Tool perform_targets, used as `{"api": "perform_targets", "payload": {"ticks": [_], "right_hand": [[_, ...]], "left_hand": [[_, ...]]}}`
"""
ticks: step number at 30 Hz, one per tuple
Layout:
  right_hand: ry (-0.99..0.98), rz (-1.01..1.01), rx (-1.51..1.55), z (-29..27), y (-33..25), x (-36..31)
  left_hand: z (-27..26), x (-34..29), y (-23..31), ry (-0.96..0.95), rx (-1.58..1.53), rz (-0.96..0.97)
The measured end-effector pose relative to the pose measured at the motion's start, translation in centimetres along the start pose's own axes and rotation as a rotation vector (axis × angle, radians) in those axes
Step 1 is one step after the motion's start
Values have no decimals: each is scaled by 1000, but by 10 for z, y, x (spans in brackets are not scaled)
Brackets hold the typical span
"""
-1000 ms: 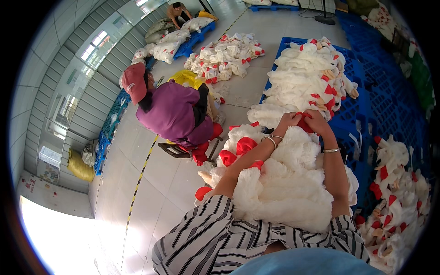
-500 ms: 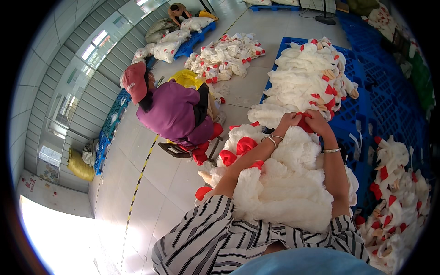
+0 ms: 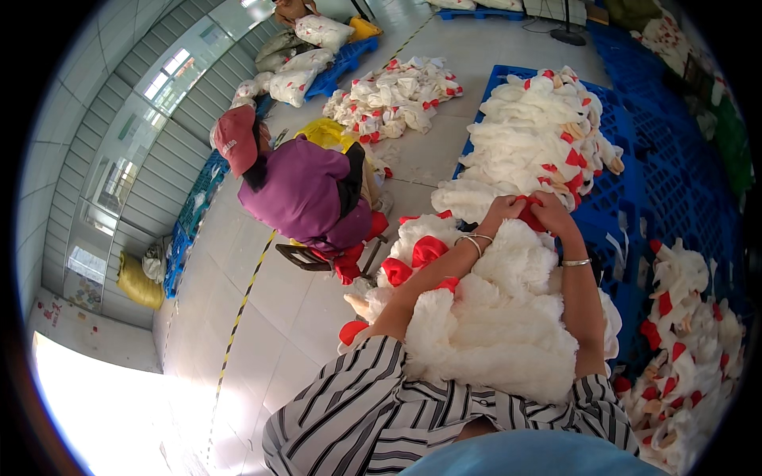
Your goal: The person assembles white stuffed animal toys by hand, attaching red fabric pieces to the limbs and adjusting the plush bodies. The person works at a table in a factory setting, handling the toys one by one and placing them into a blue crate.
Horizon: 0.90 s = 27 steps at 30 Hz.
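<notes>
Both my arms reach forward over white plush skins with red parts, heaped against my front. At the far end of this heap, my left hand and my right hand grip a red fabric piece between them. The fingers of both hands are closed on it, with the fingertips partly hidden. The red piece appears to belong to a white plush skin, though the join is hard to see. More red fabric parts stick out of the heap beside my left forearm.
A blue pallet ahead bears a stack of white plush skins. Another heap lies at my right. A person in purple sits at the left. Beyond are a floor pile and filled sacks; another person is there.
My hands stay almost in place on the red fabric piece. At the far left, the distant person has shifted up and left, and a white sack there now sits higher.
</notes>
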State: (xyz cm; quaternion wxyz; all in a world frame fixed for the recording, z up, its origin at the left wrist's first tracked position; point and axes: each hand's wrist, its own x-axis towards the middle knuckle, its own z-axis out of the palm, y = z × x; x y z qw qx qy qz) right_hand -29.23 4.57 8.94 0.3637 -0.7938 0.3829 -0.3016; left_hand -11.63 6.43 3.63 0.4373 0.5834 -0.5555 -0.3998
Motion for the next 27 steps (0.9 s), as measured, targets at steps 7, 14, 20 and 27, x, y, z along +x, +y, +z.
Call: {"api": "perform_targets", "payload": {"ticks": [7, 14, 20, 27], "right_hand": [[-7, 24, 13, -2, -4, -2], [-3, 4, -24, -2, 2, -1], [3, 20, -30, -3, 4, -2], [-24, -50, -26, 18, -20, 25]], "left_hand": [[1, 0, -2, 9, 36, 18], [2, 4, -4, -37, 67, 24], [6, 3, -2, -31, 20, -14], [-30, -17, 4, 24, 11, -26]]}}
